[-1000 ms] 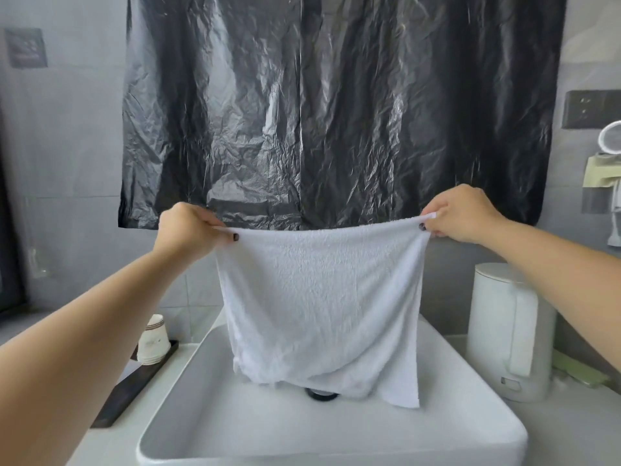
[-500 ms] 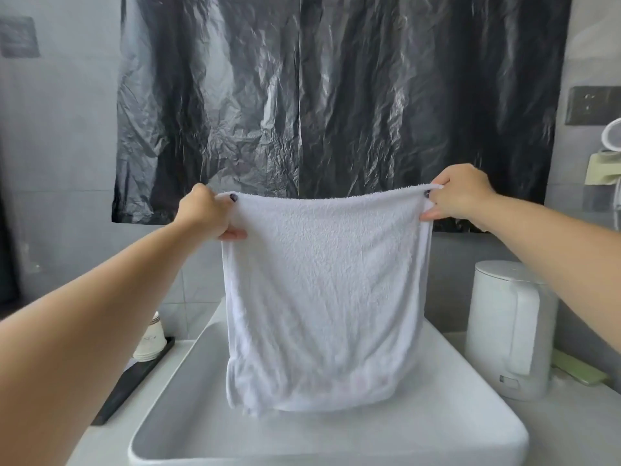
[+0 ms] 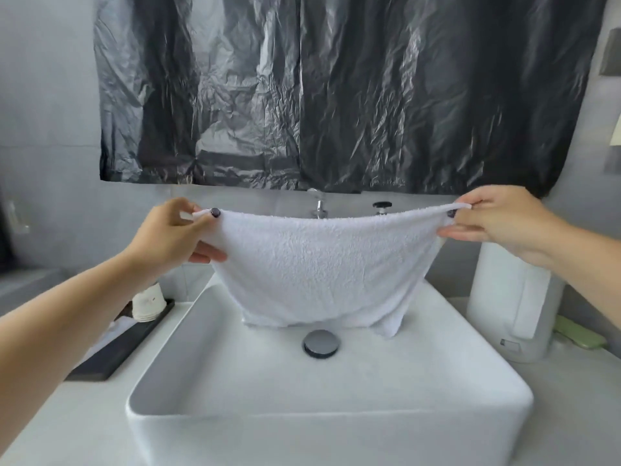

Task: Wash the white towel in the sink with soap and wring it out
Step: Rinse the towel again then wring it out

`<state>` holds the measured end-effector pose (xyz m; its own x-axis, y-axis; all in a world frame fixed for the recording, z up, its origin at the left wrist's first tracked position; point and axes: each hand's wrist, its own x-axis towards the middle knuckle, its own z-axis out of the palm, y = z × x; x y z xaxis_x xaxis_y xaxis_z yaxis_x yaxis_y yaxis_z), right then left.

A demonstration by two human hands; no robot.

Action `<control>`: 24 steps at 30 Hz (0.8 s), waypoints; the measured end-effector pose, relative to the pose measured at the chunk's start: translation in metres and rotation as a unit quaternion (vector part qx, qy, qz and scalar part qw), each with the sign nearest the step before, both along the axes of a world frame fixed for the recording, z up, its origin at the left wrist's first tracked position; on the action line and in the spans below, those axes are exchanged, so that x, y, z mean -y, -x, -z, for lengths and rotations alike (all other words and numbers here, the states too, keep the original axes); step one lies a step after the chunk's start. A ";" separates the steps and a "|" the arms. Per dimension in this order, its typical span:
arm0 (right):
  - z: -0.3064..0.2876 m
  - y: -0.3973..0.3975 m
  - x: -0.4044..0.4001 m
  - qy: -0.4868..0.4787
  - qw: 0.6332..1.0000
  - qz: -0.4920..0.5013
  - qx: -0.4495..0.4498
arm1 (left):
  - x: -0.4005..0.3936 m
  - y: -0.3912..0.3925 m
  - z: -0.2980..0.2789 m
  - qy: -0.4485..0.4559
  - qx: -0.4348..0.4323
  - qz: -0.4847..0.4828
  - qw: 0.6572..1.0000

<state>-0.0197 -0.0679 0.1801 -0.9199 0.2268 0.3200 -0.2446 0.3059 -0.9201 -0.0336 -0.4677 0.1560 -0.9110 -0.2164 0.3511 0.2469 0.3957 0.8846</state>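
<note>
You've dropped the towel (image 3: 322, 264) since half a second ago: it hung clear above the sink (image 3: 336, 381) then, now its bottom edge bunches on the basin floor just behind the drain plug (image 3: 321, 343), and the top edge sags in a curve where it was stretched near flat. Your hands are lower and wider apart too. Left hand (image 3: 174, 235) pinches the left top corner between thumb and fingers; right hand (image 3: 494, 223) pinches the right top corner the same way. Both grips look firm, nothing slipping. Tap (image 3: 318, 205) shows just over the towel's top edge, against the wall under the black plastic sheet (image 3: 336, 92); no water running that I can see, and the basin looks dry. Towel reads dry and fluffy, so my read is you're at the very start: lay-in done, wetting and soap not yet begun. No soap visible that I can identify. White jug (image 3: 514, 297) stands right of the sink, clear of the work.
</note>
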 end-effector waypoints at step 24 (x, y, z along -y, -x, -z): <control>0.181 0.045 0.036 -0.577 0.759 -0.273 0.128 | 0.001 0.046 0.153 0.453 0.200 0.267 0.827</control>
